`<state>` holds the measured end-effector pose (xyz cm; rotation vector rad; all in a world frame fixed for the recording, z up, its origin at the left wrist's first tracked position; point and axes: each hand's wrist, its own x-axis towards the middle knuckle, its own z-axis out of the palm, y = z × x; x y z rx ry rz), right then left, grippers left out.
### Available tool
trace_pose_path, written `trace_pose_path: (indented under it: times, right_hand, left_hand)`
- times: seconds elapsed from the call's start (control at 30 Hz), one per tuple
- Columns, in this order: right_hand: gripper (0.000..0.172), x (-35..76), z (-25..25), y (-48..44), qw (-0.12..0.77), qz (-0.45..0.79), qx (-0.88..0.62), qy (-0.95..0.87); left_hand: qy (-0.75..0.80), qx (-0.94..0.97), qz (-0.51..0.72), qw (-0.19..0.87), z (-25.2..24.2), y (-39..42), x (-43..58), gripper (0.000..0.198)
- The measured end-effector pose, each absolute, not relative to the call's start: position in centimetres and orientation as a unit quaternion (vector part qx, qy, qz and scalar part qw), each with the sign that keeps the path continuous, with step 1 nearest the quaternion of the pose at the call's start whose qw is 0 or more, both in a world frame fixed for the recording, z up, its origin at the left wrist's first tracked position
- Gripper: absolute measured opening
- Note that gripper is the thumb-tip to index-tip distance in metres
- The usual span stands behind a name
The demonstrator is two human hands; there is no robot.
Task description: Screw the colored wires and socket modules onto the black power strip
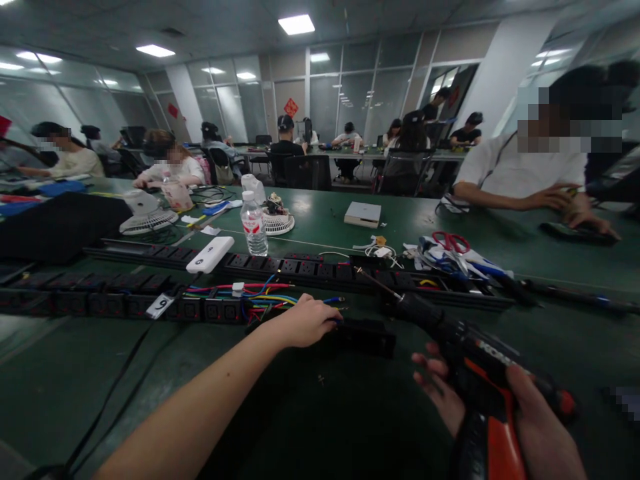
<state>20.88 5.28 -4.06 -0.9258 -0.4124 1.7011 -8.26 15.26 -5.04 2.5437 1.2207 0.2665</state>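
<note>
My right hand (543, 427) grips an orange and black cordless drill (480, 360) by its handle, fingers partly extended ahead of it. A long thin bit (377, 283) points up and left from the chuck, over the power strips. My left hand (310, 321) is closed on a black housing piece (367, 337), its fingertips mostly hidden. Red, yellow, blue and green wires (270, 300) run beside that hand from an opened power strip (190, 308). Behind it lies another long black power strip (305, 268). Small screws (321, 380) rest on the dark surface below my left hand.
A water bottle (255, 227) and a white power bank (210, 255) stand by the strips. Red scissors (450, 241) lie on a pile of bags at right. Farther back are a small white box (363, 214) and fan parts (277, 220). A co-worker (530, 167) sits opposite.
</note>
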Motion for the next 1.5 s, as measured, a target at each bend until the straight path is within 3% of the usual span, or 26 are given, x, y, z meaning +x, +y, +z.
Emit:
trace_pose_path:
  times: [0.27, 0.5, 1.5]
  right_hand:
    - [0.060, 16.7, -2.1, 11.2, 0.592, 0.696, -0.358, -0.192]
    - [0.062, 15.7, -1.7, 11.9, 0.579, 0.705, -0.370, -0.175]
    - [0.050, 16.0, -1.6, 11.5, 0.535, 0.712, -0.428, -0.154]
  left_hand:
    - [0.445, 0.862, 0.179, 0.164, -5.8, 15.2, -7.4, 0.047]
    - [0.477, 0.837, 0.206, 0.174, -6.2, 15.7, -6.9, 0.043]
    - [0.541, 0.785, 0.183, 0.240, -6.6, 16.5, -6.5, 0.043]
